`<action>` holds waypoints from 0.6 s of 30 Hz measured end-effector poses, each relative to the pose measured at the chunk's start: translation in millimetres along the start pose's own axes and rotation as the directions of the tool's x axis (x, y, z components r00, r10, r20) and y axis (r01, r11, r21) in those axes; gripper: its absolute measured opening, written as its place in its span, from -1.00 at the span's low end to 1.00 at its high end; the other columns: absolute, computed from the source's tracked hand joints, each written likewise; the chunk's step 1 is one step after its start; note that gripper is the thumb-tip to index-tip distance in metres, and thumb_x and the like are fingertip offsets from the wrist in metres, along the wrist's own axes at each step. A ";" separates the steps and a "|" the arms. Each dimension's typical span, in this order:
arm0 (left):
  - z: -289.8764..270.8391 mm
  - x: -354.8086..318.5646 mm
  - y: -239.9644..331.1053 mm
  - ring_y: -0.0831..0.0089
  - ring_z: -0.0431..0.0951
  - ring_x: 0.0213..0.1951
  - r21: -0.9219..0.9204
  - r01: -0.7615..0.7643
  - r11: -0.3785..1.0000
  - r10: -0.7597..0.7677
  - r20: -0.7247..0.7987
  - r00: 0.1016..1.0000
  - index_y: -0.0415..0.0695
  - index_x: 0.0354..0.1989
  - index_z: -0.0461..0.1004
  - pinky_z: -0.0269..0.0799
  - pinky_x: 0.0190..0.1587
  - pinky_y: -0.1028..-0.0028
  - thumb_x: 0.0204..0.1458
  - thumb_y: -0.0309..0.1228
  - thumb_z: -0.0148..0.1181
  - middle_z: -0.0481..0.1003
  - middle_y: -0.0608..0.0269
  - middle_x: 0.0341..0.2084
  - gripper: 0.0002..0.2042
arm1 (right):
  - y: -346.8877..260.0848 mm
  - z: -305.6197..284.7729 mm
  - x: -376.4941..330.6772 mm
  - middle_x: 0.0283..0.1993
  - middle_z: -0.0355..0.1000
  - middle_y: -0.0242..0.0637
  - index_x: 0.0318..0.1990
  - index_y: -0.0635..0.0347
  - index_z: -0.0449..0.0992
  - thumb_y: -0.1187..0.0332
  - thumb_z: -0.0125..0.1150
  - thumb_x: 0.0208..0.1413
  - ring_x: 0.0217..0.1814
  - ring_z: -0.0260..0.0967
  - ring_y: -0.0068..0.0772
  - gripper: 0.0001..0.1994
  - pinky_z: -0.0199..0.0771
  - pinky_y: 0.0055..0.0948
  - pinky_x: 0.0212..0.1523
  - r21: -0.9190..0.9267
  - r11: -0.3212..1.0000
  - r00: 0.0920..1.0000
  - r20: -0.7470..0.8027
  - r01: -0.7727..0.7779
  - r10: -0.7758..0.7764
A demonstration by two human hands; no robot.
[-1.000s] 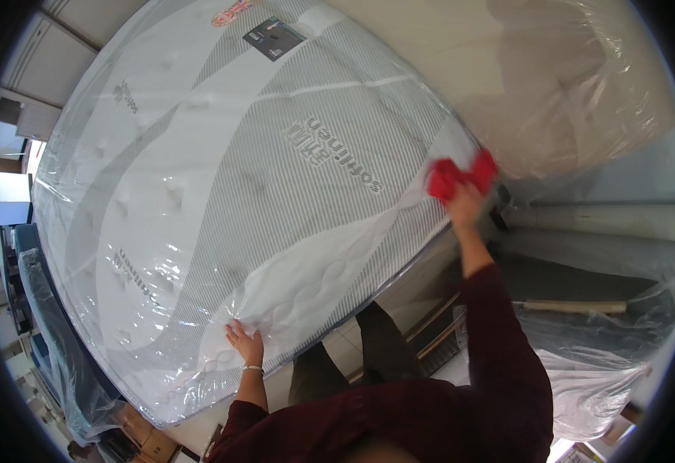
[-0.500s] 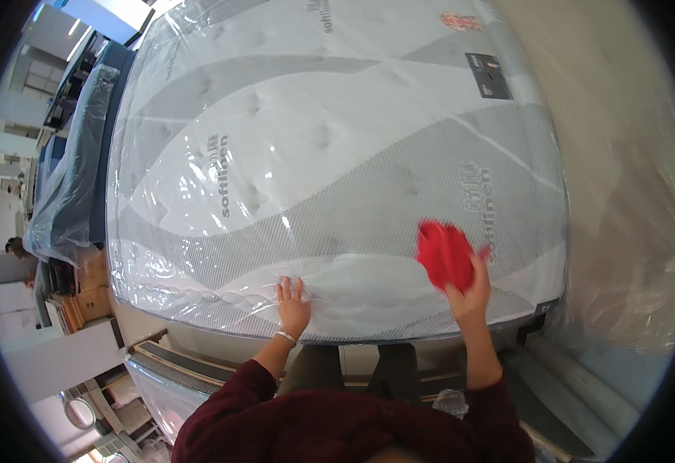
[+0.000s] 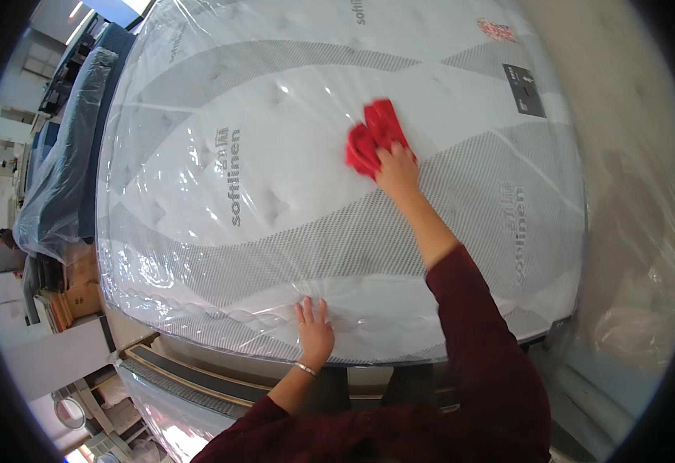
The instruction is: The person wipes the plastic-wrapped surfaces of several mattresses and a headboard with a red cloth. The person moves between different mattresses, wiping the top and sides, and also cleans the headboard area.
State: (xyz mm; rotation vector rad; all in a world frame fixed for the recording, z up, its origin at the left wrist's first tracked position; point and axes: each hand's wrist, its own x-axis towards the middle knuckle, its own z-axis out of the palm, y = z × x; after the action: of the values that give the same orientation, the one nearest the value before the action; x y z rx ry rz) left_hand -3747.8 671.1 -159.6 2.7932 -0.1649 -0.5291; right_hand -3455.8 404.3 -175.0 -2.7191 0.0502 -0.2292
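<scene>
While left hand (image 3: pixel 314 333) braces, right hand (image 3: pixel 396 166) (outstretched) presses cloth (image 3: pixel 372 140).

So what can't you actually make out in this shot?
- Right hand: its palm and fingertips are hidden, pressed into the red cloth.
- Mattress: its far end runs off the top edge of the head view.
- Mattress fabric: glare on the plastic wrap blurs the stitching.
- Left hand: lies flat, so its palm is hidden.
- Person at the left rim: too small and cut off.
</scene>
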 end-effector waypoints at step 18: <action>-6.5 -24.1 57.5 -0.16 0.01 0.23 -0.102 -0.301 0.948 0.315 0.169 0.934 -0.08 0.16 0.24 0.03 0.23 0.08 -0.21 -0.50 0.24 0.05 -0.13 0.21 -0.37 | 177.1 -304.7 -544.9 -0.04 0.27 0.10 0.07 0.13 0.36 0.31 0.16 -0.15 0.03 0.25 0.12 -0.49 0.31 -0.12 0.01 -0.005 0.457 0.455 -0.117 -0.889 0.883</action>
State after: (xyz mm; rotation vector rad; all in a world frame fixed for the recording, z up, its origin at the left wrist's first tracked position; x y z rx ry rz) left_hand -3771.0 622.2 -128.0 2.5724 -0.6002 -0.6948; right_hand -4044.4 158.9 -54.6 -2.3235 1.5079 -0.0295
